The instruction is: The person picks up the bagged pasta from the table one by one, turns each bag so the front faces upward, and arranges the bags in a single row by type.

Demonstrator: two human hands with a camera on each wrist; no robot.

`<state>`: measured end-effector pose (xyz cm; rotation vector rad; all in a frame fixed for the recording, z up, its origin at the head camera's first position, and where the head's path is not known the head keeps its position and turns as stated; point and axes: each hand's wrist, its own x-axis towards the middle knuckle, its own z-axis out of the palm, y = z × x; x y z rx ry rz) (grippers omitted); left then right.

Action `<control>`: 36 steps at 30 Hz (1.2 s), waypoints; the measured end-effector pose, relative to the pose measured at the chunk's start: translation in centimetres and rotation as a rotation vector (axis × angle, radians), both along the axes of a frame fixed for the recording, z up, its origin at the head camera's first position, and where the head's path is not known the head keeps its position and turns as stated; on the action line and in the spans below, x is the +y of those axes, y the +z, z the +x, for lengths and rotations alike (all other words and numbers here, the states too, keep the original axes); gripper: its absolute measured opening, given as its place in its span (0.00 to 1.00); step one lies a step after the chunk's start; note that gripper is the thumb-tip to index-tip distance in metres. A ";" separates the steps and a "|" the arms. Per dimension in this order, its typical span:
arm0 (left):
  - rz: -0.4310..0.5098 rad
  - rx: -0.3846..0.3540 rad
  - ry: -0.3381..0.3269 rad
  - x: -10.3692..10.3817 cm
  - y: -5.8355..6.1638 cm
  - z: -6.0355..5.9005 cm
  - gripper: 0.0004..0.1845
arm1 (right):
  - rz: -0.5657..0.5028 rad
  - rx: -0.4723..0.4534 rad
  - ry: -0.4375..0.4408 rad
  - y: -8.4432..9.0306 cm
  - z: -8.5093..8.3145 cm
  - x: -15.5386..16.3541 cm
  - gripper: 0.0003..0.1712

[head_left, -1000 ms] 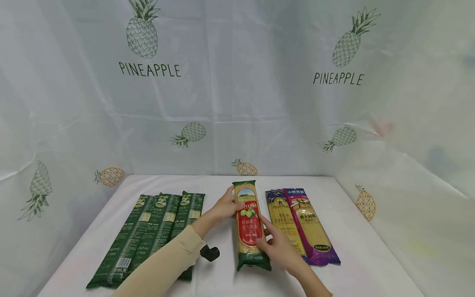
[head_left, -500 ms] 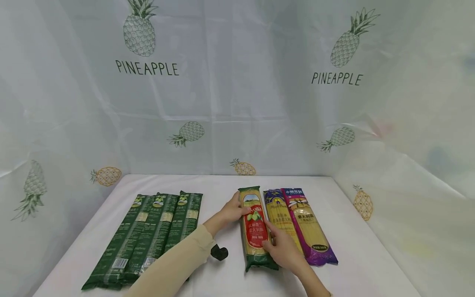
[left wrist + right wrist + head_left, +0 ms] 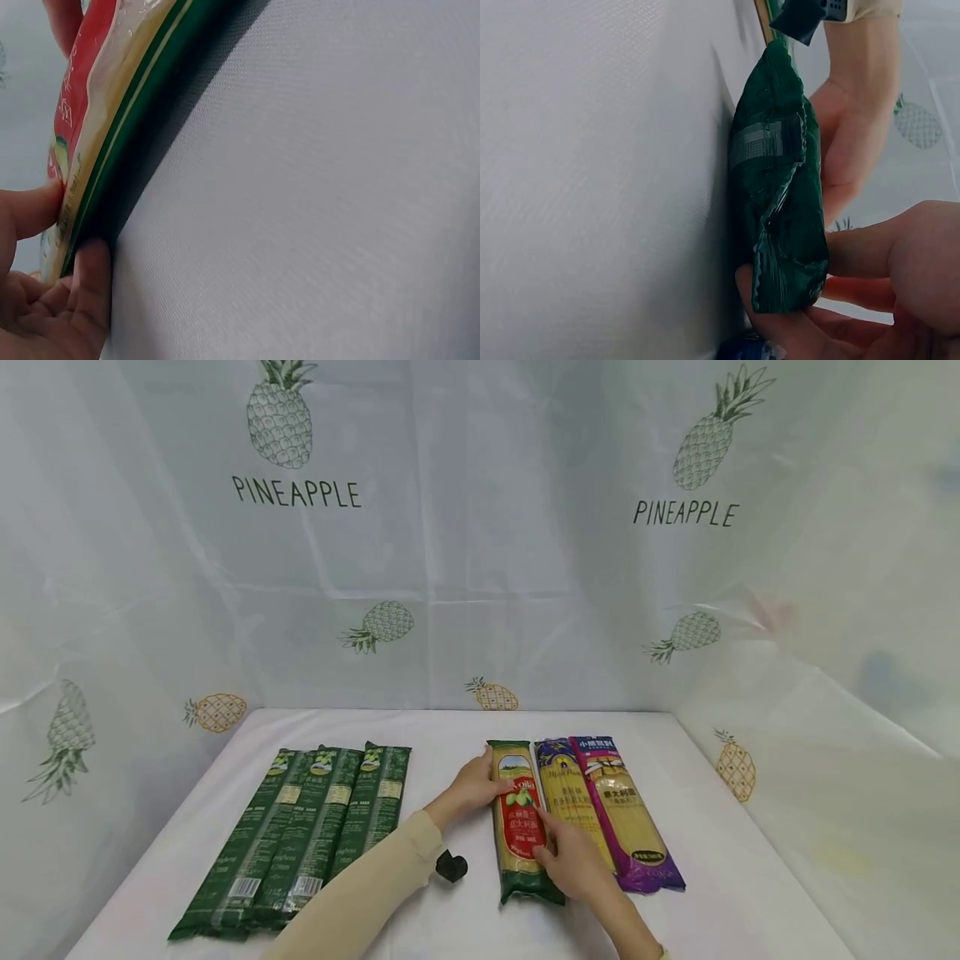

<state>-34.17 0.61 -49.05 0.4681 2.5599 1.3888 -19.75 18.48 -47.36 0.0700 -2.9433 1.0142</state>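
A: Where was the red-label pasta pkt (image 3: 522, 820) lying?

B: Flat on the white counter (image 3: 465, 927), long axis running near-to-far from the person, far end tipped a bit left. Its right edge sat just beside the yellow pkt (image 3: 572, 802), looked like touching, and the purple pkt (image 3: 630, 814) came next after that.

A: And the hands, which had it?

B: Both. Left hand (image 3: 474, 787) was on the far half, left edge, thumb over the top face and fingers curled at the side. The left wrist view showed that: thumb on the label face, a fingertip (image 3: 91, 262) against the green edge. Right hand (image 3: 573, 858) held the near half from the right side, its grip closed round the pkt; the right wrist view showed fingers pinching the crimped green end.

A: So which way did the pkt lie from each grip?

B: Between them. It lay right of the left hand, left of the right hand, one hand toward each end of the long axis. Neither clearly nearer; both on it.

A: Anything else around?

B: Three dark green pkts (image 3: 315, 827) side by side well off to the left, same lengthwise lay. A small black object (image 3: 452, 865) sat on the counter by the left sleeve (image 3: 360, 893). Pineapple curtain (image 3: 450, 527) behind.
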 end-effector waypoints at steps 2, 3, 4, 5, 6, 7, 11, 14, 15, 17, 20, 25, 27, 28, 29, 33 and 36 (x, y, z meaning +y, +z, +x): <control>-0.013 0.012 -0.013 0.1 0.2 0.0 0.47 | 0.026 0.007 -0.012 0.2 0.0 0.0 0.37; -0.022 0.017 -0.018 0.2 0.3 0.0 0.46 | 0.037 0.014 -0.018 0.3 0.0 0.0 0.36; -0.033 0.024 -0.022 0.2 0.4 0.0 0.46 | 0.046 0.019 -0.024 0.4 -0.1 0.0 0.36; -0.047 0.025 -0.021 0.2 0.4 0.0 0.46 | 0.056 0.023 -0.032 0.5 -0.1 0.0 0.35; -0.058 0.021 -0.020 0.2 0.4 -0.1 0.46 | 0.068 0.026 -0.040 0.6 -0.1 0.0 0.35; -0.066 0.014 -0.018 0.2 0.4 -0.1 0.46 | 0.080 0.030 -0.047 0.6 -0.1 0.0 0.34; -0.116 -0.010 -0.007 0.2 0.1 -0.5 0.48 | 0.148 0.055 -0.068 0.7 -0.1 -0.2 0.33; -0.136 -0.017 -0.022 0.2 0.1 -0.7 0.49 | 0.175 0.064 -0.084 0.7 0.1 -0.2 0.32; -0.140 -0.019 -0.030 0.2 0.1 -0.7 0.49 | 0.179 0.066 -0.087 0.7 0.1 -0.1 0.32; -0.134 -0.030 -0.040 0.1 0.1 -0.8 0.49 | 0.172 0.063 -0.092 0.6 0.2 0.0 0.32; -0.113 -0.048 -0.047 0.0 0.1 -0.8 0.48 | 0.173 0.070 -0.092 0.5 0.3 0.0 0.32; -0.130 -0.050 -0.072 0.0 0.6 -0.8 0.48 | 0.196 0.068 -0.098 0.4 0.3 -0.1 0.32; -0.154 -0.047 -0.076 0.0 0.9 -0.7 0.47 | 0.198 0.061 -0.100 0.3 0.2 -0.2 0.32; -0.156 -0.048 -0.074 0.0 1.0 -0.7 0.47 | 0.194 0.061 -0.100 0.3 0.2 -0.2 0.32; -0.153 -0.050 -0.073 0.0 1.0 -0.7 0.47 | 0.192 0.060 -0.100 0.3 0.1 -0.2 0.32; -0.124 -0.065 -0.059 0.0 1.0 -0.6 0.47 | 0.173 0.063 -0.095 0.3 0.1 -0.1 0.33; -0.121 -0.069 -0.050 0.1 0.7 -0.5 0.47 | 0.167 0.063 -0.093 0.3 0.1 0.0 0.33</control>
